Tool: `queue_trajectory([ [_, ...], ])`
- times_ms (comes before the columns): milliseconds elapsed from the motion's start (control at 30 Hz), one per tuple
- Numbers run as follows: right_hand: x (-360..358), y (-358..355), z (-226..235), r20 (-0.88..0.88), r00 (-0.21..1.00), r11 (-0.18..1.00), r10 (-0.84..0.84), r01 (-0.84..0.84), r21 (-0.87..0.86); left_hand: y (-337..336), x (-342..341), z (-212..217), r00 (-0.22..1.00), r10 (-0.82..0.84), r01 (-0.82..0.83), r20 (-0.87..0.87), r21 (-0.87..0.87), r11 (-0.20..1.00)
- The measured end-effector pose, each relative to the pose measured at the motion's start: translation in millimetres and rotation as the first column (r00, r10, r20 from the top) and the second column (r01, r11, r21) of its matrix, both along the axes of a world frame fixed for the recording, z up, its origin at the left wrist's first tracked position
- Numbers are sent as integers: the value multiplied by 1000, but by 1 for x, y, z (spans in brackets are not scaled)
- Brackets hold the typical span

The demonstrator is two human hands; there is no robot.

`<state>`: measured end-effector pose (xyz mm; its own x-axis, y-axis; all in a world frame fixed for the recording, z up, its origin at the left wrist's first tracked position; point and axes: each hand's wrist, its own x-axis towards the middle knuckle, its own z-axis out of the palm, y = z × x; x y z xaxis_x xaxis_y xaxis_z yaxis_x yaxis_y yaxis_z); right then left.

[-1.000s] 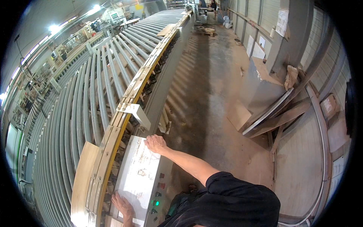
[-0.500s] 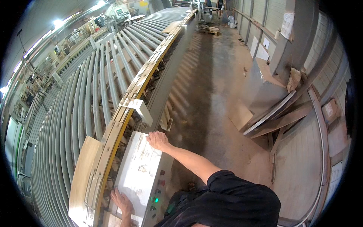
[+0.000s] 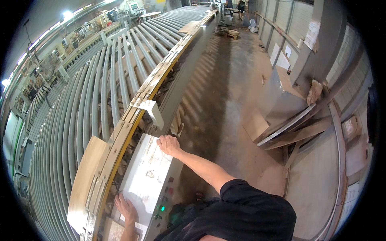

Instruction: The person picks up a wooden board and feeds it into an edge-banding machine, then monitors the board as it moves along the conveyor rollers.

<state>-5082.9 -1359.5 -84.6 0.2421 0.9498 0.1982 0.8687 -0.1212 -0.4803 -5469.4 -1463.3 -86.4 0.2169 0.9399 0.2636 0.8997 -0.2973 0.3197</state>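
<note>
At the near edge, a person in a black shirt point(image 3: 249, 213) leans over a white control box point(image 3: 145, 170), which stands along the right side of a roller conveyor. The left hand point(image 3: 126, 207) lies at the box's left edge, toward its near end, fingers loosely spread and clasping nothing. The right hand point(image 3: 168, 145) curls over the box's far right corner; whether it grips or merely rests cannot be told. The box's top is scuffed, with brownish marks along its far part, and its right face carries knobs and a lit green lamp point(image 3: 162, 208).

A pale wooden piece point(image 3: 114, 230) shows beside the box's near left corner. Across the conveyor's yellow-edged rail point(image 3: 126, 132), a wood-grain board point(image 3: 86, 176) lies on the rollers point(image 3: 80, 110), against the rail's left edge. Beyond the box, a white bracket point(image 3: 150, 108) straddles the rail.

To the right runs a brown, dusty floor point(image 3: 229, 92), striped with shadow. Planks point(image 3: 301, 130) lean near a grey column point(image 3: 319, 34) by the right wall. Farther along, another board point(image 3: 189, 27) lies by the rail, round pieces sit on a pallet point(image 3: 231, 34), and someone point(image 3: 241, 8) stands in the background.
</note>
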Motion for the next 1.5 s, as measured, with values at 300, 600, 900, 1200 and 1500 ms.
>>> queue_trajectory([
  [300, -9, 10, 9, -50, 998, 983, -43, 33, -179, 5, -5, -10, 999, 30, -32, 42, 54, 998],
  [600, -9, 6, 13, 5, 997, 976, -72, 71, -206, 4, 1, 10, 983, -9, -5, 185, 78, 997],
  [900, -9, 8, 15, 46, 993, 979, -109, 115, -171, 6, 1, 12, 975, -49, 32, 218, 81, 996],
  [1200, -7, 7, 9, 33, 998, 988, -61, 65, -140, -1, 11, 31, 940, -5, -26, 341, 85, 996],
  [1500, -3, 5, 15, 72, 996, 992, -59, 67, -108, 25, 42, 252, 472, -638, 208, 608, 627, 751],
])
